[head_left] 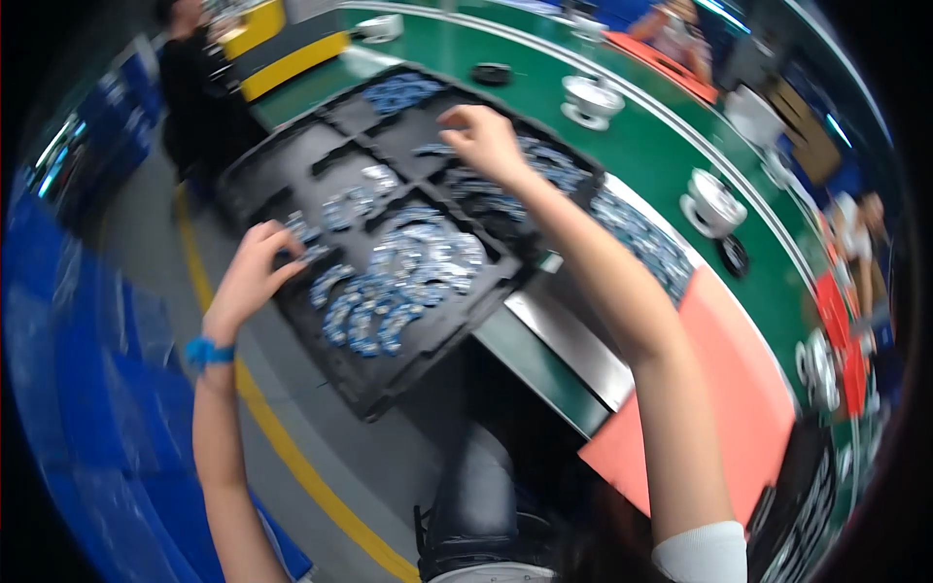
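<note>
A black divided tray [374, 389] lies tilted across the view, with curved blue-and-silver circuit boards [418, 255] heaped in its near compartment. My left hand [255, 270] is at the tray's left edge, thumb and fingers curved with a gap between them. Beside its fingertips lie a few small boards [303, 228]. Over the far middle of the tray hovers my right hand [484, 144], fingers bent and thumb apart from the forefinger. Just below it are rows of curved boards [476, 185]. I see nothing held in either hand, though the picture is blurred.
Beyond the tray runs a green conveyor [525, 49] carrying white spool-shaped parts [591, 100]. More boards [637, 233] lie right of the tray, near a salmon-coloured sheet [739, 379]. Blue plastic-covered stacks [87, 389] stand at left. A person in black [199, 97] is at the far left.
</note>
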`<state>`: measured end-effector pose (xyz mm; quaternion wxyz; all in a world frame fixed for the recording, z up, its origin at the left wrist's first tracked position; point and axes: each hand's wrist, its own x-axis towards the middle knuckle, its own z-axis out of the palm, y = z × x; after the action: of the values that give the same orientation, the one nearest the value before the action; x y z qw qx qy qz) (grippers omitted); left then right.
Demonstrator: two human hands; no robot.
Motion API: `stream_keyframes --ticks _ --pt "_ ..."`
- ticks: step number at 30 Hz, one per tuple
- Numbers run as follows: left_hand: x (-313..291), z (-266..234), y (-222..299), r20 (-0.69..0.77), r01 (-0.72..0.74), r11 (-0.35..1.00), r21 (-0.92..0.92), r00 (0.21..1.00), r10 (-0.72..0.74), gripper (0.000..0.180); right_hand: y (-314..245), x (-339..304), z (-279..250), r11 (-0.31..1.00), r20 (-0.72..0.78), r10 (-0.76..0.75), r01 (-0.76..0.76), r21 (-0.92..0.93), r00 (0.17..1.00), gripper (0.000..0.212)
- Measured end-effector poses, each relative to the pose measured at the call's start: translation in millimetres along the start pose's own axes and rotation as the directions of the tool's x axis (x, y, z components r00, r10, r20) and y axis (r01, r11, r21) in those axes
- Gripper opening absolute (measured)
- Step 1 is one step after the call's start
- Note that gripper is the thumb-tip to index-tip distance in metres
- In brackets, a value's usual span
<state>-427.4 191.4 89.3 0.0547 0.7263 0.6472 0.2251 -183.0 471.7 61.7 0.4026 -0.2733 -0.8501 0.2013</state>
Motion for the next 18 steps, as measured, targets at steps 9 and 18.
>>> stream_keyframes --ticks 9,18 --pt "-112 30 126 -0.245 -0.021 0.890 -0.456 0.964 -0.103 0.019 -80 -173 -223 0.999 -0.006 0.037 -0.037 -0.011 0.999 0.018" --pt "-116 167 308 -0.113 -0.245 0.652 -0.717 0.965 0.238 0.008 21 -296 -254 0.803 0.060 0.196 -0.125 -0.583 0.979 0.029"
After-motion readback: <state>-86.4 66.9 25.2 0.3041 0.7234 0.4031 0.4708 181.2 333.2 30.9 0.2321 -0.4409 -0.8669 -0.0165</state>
